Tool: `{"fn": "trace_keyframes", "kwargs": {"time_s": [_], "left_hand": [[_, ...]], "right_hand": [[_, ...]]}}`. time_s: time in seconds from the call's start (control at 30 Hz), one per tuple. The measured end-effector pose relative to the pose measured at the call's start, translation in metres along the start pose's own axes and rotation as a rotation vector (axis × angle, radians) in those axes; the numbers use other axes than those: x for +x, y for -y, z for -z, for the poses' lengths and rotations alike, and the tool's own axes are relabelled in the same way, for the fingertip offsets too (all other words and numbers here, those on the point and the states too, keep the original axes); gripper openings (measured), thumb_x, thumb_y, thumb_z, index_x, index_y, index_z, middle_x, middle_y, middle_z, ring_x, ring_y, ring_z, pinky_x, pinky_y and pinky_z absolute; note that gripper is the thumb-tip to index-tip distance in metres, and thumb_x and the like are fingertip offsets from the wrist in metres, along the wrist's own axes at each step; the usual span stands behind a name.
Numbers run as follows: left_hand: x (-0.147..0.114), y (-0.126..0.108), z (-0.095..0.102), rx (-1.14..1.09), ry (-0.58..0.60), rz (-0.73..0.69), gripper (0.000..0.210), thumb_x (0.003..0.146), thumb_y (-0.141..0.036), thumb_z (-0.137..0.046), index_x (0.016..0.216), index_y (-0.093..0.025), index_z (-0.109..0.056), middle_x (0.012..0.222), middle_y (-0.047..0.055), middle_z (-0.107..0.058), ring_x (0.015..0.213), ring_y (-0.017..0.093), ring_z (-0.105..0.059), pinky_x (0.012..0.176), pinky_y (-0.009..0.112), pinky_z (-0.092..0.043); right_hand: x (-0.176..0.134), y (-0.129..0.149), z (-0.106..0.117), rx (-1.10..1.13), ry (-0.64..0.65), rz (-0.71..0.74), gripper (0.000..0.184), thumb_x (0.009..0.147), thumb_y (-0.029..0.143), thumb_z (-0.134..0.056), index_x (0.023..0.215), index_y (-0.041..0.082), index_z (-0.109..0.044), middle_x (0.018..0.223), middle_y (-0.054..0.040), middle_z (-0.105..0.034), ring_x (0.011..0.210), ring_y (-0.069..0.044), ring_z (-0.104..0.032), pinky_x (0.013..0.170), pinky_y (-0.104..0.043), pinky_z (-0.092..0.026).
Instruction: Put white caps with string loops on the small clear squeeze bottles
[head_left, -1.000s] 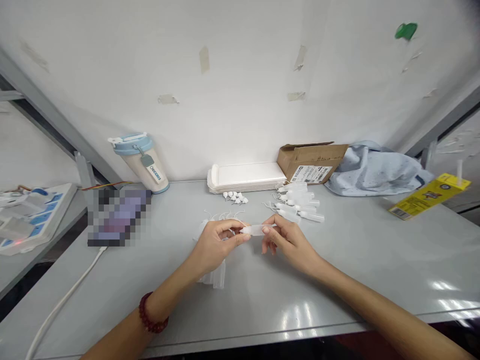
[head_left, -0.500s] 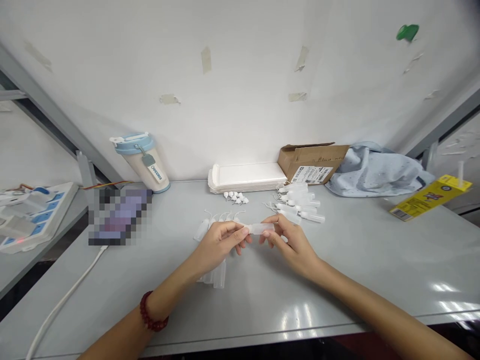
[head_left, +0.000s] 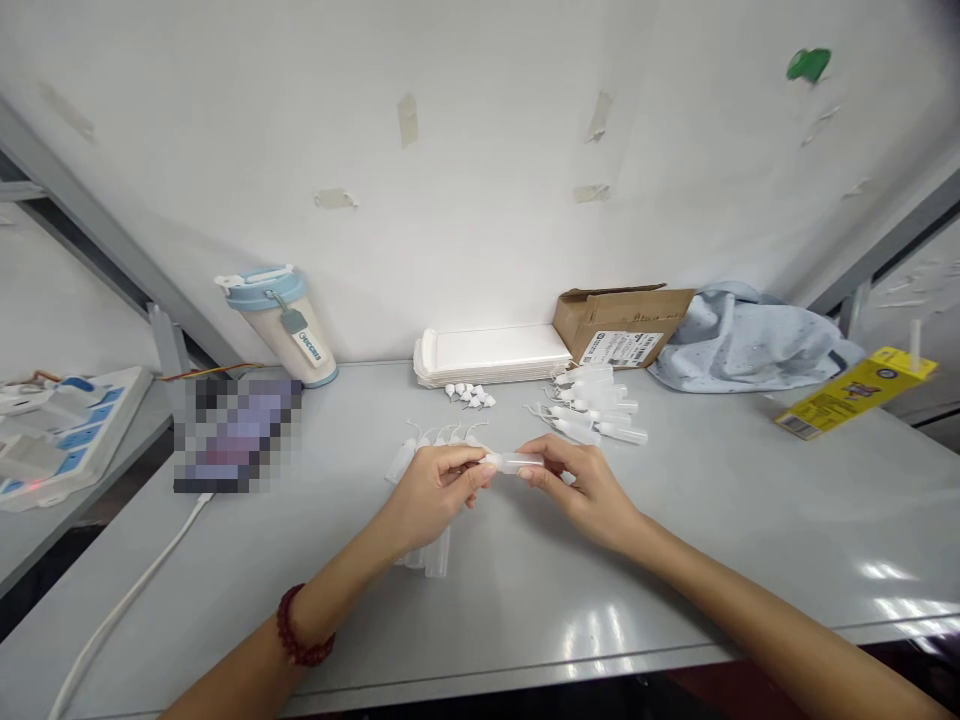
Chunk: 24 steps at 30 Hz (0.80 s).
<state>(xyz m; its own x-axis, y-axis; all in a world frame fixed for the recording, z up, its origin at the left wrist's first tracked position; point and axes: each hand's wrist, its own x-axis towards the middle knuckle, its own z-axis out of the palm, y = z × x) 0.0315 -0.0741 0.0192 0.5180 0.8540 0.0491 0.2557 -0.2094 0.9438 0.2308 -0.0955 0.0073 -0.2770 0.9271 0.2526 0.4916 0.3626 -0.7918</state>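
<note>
A small translucent plastic bottle (head_left: 519, 462) lies sideways between my two hands, just above the table. My left hand (head_left: 442, 490) pinches its white neck end between thumb and fingers. At the other end my right hand (head_left: 577, 480) grips the bottle's base. Several similar bottles (head_left: 401, 462) with thin curled tips lie behind my left hand, partly hidden by it. Under my left wrist are more clear bottles (head_left: 436, 555). To the right at the back lies a group of capped bottles (head_left: 600, 405) with thin tips. Small white needle caps (head_left: 471, 394) sit in a cluster behind my hands.
A stack of white trays (head_left: 495, 352) and an open cardboard box (head_left: 630, 325) stand along the wall. Farther right are a pale blue cloth (head_left: 750, 340) and a yellow drink carton (head_left: 855, 393). A tumbler (head_left: 285, 325), a blurred phone (head_left: 236, 435) and a white cable (head_left: 127, 600) occupy the left.
My right hand has shifted slightly left along with the bottle, and its fingers have closed further round the base. My left hand keeps hold of the neck end. The view has moved a little.
</note>
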Motion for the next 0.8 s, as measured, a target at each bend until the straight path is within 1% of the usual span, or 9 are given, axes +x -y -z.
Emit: {"fn": "trace_keyframes", "kwargs": {"time_s": [0.07,0.17,0.27,0.4,0.47,0.6,0.7,0.8], "left_hand": [[-0.0009,-0.0005,-0.001,0.071,-0.018,-0.044,0.021,0.084,-0.027,-0.05,0.073,-0.016,-0.063,0.064,-0.001,-0.05,0.059,0.01,-0.046,0.056,0.022,-0.039],[-0.002,-0.0019,-0.0023,0.031,-0.026,-0.026,0.019,0.083,-0.028,-0.051,0.081,-0.017,-0.065,0.069,0.0,-0.053,0.063,0.011,-0.048,0.057,0.022,-0.042],[-0.0014,-0.0017,-0.0029,-0.057,-0.036,0.056,0.023,0.084,-0.034,-0.05,0.081,-0.017,-0.065,0.073,0.001,-0.057,0.061,0.011,-0.051,0.057,0.022,-0.044],[0.0009,0.0006,-0.0027,-0.109,0.002,0.152,0.034,0.085,-0.041,-0.047,0.071,-0.014,-0.062,0.062,0.0,-0.056,0.055,0.011,-0.052,0.054,0.023,-0.043],[0.0013,0.0007,-0.0022,-0.125,0.011,0.162,0.036,0.085,-0.041,-0.046,0.067,-0.014,-0.06,0.058,0.0,-0.055,0.054,0.011,-0.052,0.054,0.023,-0.042],[0.0004,-0.0018,-0.0011,-0.119,0.001,0.152,0.035,0.085,-0.039,-0.047,0.065,-0.014,-0.059,0.058,0.0,-0.054,0.055,0.011,-0.051,0.057,0.024,-0.042],[-0.0002,-0.0038,-0.0005,-0.108,-0.002,0.15,0.034,0.084,-0.039,-0.047,0.063,-0.014,-0.059,0.058,0.0,-0.054,0.056,0.011,-0.051,0.057,0.024,-0.041],[0.0,-0.0045,-0.0003,-0.101,-0.004,0.15,0.034,0.084,-0.039,-0.048,0.062,-0.015,-0.059,0.057,0.0,-0.054,0.055,0.011,-0.051,0.056,0.024,-0.041]], "right_hand": [[0.0013,0.0011,0.001,0.104,0.049,-0.07,0.025,0.086,0.039,-0.049,0.085,0.016,-0.06,0.059,0.0012,-0.055,0.051,-0.01,-0.045,0.048,-0.022,-0.035],[0.002,0.0029,0.0015,0.195,0.075,-0.13,0.025,0.086,0.039,-0.049,0.084,0.016,-0.059,0.06,0.0013,-0.057,0.049,-0.009,-0.044,0.047,-0.022,-0.034],[0.0019,0.0028,0.0017,0.17,0.041,-0.107,0.024,0.086,0.038,-0.049,0.086,0.016,-0.06,0.063,0.0008,-0.059,0.05,-0.009,-0.045,0.05,-0.023,-0.035],[0.0028,-0.0002,0.0022,0.113,0.002,-0.064,0.023,0.085,0.037,-0.051,0.09,0.017,-0.06,0.057,0.0032,-0.051,0.051,-0.01,-0.046,0.052,-0.023,-0.037],[0.0032,-0.0014,0.0021,0.081,-0.004,-0.037,0.022,0.085,0.036,-0.052,0.092,0.017,-0.059,0.055,0.0044,-0.048,0.05,-0.01,-0.046,0.051,-0.023,-0.037],[0.0021,-0.0018,0.001,0.019,-0.018,0.004,0.023,0.085,0.037,-0.051,0.095,0.017,-0.059,0.055,0.0043,-0.045,0.05,-0.01,-0.045,0.045,-0.021,-0.035],[0.001,-0.0017,0.0005,-0.015,-0.016,0.012,0.024,0.086,0.038,-0.049,0.094,0.017,-0.059,0.056,0.0034,-0.046,0.051,-0.01,-0.044,0.044,-0.021,-0.034],[0.0006,-0.0018,0.0009,-0.027,-0.007,0.013,0.024,0.087,0.038,-0.047,0.093,0.017,-0.059,0.06,0.0013,-0.053,0.054,-0.011,-0.046,0.045,-0.021,-0.034]]}}
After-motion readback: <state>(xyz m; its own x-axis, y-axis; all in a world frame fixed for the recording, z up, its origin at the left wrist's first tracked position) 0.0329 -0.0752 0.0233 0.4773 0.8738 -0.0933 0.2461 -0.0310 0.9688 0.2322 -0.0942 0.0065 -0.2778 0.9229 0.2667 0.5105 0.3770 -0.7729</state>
